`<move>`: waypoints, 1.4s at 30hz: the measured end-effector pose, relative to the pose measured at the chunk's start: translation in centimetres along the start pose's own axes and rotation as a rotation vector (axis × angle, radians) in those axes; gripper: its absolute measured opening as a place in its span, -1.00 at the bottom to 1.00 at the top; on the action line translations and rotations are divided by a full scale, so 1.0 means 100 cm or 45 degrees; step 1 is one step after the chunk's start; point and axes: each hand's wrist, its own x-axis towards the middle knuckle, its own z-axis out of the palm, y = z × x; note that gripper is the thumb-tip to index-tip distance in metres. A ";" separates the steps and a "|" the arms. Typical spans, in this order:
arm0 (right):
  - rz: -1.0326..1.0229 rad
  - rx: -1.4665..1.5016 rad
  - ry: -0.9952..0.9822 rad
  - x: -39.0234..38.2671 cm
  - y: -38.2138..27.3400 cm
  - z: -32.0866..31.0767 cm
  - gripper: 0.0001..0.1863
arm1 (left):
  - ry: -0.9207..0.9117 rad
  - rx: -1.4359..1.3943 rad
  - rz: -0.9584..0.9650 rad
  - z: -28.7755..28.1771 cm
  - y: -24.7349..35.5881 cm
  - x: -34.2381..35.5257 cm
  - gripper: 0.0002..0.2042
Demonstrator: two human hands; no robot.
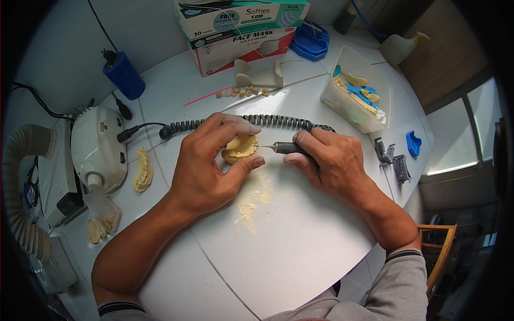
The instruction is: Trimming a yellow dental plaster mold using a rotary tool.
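Between the thumb and fingers of my left hand [209,160] is a yellow plaster dental model [239,149], partly covered by those fingers. My right hand [334,159] grips a dark rotary handpiece [289,147] with a thin metal bur at its tip. That bur points left and reaches the model's right edge; whether it touches cannot be made out. Pale dust coats the fingertips of both hands. Below the model, yellow plaster powder [251,206] is scattered over the white tabletop [289,241]. A black coiled cord [273,122] runs behind both hands.
At left stand a white control unit [99,147], a ribbed hose [24,139] and another dental model [142,171]. Mask boxes [241,40], a blue tray [310,44] and a row of small teeth [243,92] lie at the back. A plastic bin [356,99] and grey articulators [393,160] sit right.
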 end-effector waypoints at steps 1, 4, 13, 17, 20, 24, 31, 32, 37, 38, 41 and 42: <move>0.001 0.001 -0.001 0.000 0.000 0.000 -0.55 | 0.000 0.000 0.000 0.000 0.000 0.000 -0.60; -0.002 0.002 0.006 0.000 0.000 0.000 -0.55 | -0.006 0.014 0.018 -0.001 0.000 0.000 -0.61; -0.005 0.021 -0.009 -0.001 0.002 -0.002 -0.54 | 0.003 -0.038 -0.002 0.000 0.000 0.000 -0.60; 0.013 0.045 0.004 -0.001 0.001 -0.002 -0.53 | -0.006 -0.002 0.006 -0.001 0.002 0.000 -0.61; 0.012 0.035 -0.068 0.000 0.000 -0.003 -0.57 | 0.001 0.000 0.006 -0.001 0.002 0.000 -0.61; -0.001 -0.006 0.009 -0.001 0.001 0.001 -0.53 | 0.000 -0.013 -0.011 0.000 0.002 0.000 -0.62; 0.002 -0.003 0.010 -0.001 0.000 0.001 -0.54 | 0.003 0.004 0.014 0.000 0.000 0.000 -0.61; 0.003 -0.003 0.010 -0.001 0.000 0.001 -0.54 | 0.003 0.009 0.013 0.000 0.000 0.000 -0.62; 0.001 -0.016 0.007 -0.001 -0.001 0.001 -0.55 | 0.003 0.010 0.015 0.000 0.001 0.001 -0.61; 0.002 -0.016 0.008 -0.001 -0.001 0.001 -0.55 | 0.003 0.013 0.016 0.000 0.001 0.000 -0.61; 0.016 -0.015 -0.010 0.000 -0.002 -0.001 -0.54 | 0.007 0.025 0.027 0.000 -0.001 0.000 -0.61; 0.016 -0.016 -0.014 0.000 -0.002 -0.001 -0.54 | 0.011 0.034 0.036 0.000 -0.001 0.001 -0.61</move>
